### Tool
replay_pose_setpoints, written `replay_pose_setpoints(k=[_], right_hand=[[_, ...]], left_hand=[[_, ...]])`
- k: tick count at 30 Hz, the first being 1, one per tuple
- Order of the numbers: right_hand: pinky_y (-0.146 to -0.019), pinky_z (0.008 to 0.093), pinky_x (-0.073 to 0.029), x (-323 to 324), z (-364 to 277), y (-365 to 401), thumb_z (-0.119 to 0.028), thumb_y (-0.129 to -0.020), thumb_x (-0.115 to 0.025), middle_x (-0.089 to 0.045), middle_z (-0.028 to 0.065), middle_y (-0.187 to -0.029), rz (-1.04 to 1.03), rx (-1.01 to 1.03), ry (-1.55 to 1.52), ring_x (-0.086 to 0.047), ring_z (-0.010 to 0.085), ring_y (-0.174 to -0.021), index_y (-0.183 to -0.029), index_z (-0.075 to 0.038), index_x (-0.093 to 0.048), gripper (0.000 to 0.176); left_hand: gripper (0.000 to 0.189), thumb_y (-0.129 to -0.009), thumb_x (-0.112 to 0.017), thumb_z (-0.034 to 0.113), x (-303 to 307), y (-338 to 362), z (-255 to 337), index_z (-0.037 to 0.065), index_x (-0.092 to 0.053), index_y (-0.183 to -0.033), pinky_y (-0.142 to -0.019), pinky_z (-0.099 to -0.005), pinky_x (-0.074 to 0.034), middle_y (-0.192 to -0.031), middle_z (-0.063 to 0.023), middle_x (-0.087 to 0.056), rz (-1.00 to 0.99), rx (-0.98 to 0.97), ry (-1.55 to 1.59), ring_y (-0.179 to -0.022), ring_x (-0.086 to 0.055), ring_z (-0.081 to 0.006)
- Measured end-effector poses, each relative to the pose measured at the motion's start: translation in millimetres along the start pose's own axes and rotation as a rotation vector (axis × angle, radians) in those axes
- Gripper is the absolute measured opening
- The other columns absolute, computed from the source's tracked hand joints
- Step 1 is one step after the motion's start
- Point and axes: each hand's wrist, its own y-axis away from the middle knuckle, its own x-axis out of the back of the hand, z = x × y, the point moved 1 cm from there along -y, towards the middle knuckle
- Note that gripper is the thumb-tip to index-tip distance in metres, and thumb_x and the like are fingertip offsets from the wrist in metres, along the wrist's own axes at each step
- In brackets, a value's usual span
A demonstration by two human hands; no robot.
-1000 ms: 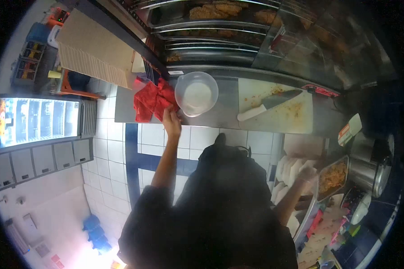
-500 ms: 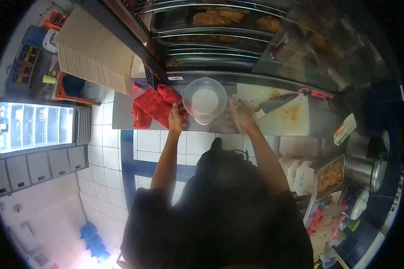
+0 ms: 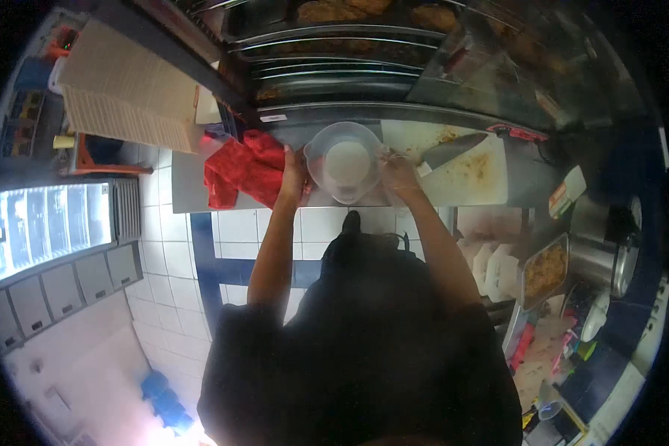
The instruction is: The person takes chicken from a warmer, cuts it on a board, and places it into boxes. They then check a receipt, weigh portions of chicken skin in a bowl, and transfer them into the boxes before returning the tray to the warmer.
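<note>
A clear plastic bowl (image 3: 347, 160) stands on the steel counter (image 3: 186, 195) in front of me. My left hand (image 3: 295, 181) rests against the bowl's left side, over the edge of a crumpled red cloth (image 3: 243, 169). My right hand (image 3: 398, 175), in a thin clear glove, grips the bowl's right rim. Both hands frame the bowl.
A white cutting board (image 3: 472, 175) with crumbs and a large knife (image 3: 453, 151) lies right of the bowl. A glass display with fried food (image 3: 327, 10) rises behind. A tray of fried food (image 3: 545, 270), a metal pot (image 3: 606, 256) and white boxes (image 3: 498, 267) sit lower right. A lit fridge (image 3: 44, 223) stands left.
My right hand came up from the lower right tray area to the bowl's right rim. My left hand shifted from the red cloth to the bowl's left side.
</note>
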Motion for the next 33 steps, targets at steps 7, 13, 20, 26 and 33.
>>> replay_pose_setpoints(k=[7, 13, 20, 26, 33], right_hand=[[-0.092, 0.0501, -0.047, 57.3, 30.2, 78.0, -0.037, -0.094, -0.055, -0.066, 0.0296, -0.105, 0.476, 0.063, -0.09, -0.062, 0.0441, -0.103, -0.118, 0.001, -0.063, 0.045], [-0.072, 0.0417, -0.052, 200.0, 124.9, 227.7, -0.028, -0.091, -0.063, -0.068, 0.0229, -0.082, 0.958, -0.525, 0.115, -0.066, 0.0353, -0.075, -0.093, 0.001, -0.07, 0.03], [-0.094, 0.0461, -0.05, 296.5, 303.3, 368.7, -0.036, -0.09, -0.065, -0.062, 0.0265, -0.12, 0.728, -1.009, 0.377, -0.061, 0.0374, -0.114, -0.123, -0.017, -0.064, 0.038], [-0.104, 0.0517, -0.045, 317.0, 332.4, 348.4, -0.043, -0.08, -0.074, -0.028, 0.0314, -0.151, 0.592, -1.076, 0.565, -0.039, 0.0514, -0.133, -0.139, -0.032, -0.048, 0.065], [-0.104, 0.0454, -0.047, 342.7, 320.6, 395.3, -0.025, -0.078, -0.079, -0.037, 0.0256, -0.149, 0.627, -0.862, 0.273, -0.048, 0.0419, -0.127, -0.132, -0.021, -0.057, 0.059]], left_hand=[[0.058, -0.1, -0.043, 0.054, 39.5, 21.4, 0.0, 0.004, -0.055, -0.128, -0.077, -0.0336, -0.047, -0.112, -0.0069, -0.059, 0.435, -0.42, -0.018, -0.09, -0.059, -0.0217], [0.044, -0.098, -0.051, 0.035, 7.7, 73.7, 34.7, 0.0, -0.061, -0.123, -0.087, -0.0406, -0.051, -0.114, -0.0144, -0.065, 0.693, -0.795, -0.532, -0.102, -0.064, -0.0273], [0.033, -0.101, -0.046, 0.026, -153.6, 59.6, -0.6, 0.003, -0.063, -0.118, -0.082, -0.0371, -0.048, -0.109, -0.0131, -0.064, 0.187, -0.629, -0.891, -0.094, -0.064, -0.0256], [0.031, -0.101, -0.056, 0.029, -405.5, 115.9, -167.7, 0.009, -0.055, -0.125, -0.054, -0.0224, -0.049, -0.102, -0.0081, -0.067, -0.723, 0.06, -0.901, -0.074, -0.064, -0.0103], [0.072, -0.094, -0.062, 0.051, -530.2, 167.6, -330.0, 0.008, -0.032, -0.143, -0.061, -0.0356, -0.058, -0.117, -0.016, -0.059, -0.681, 0.561, -0.834, -0.087, -0.068, -0.0239]])
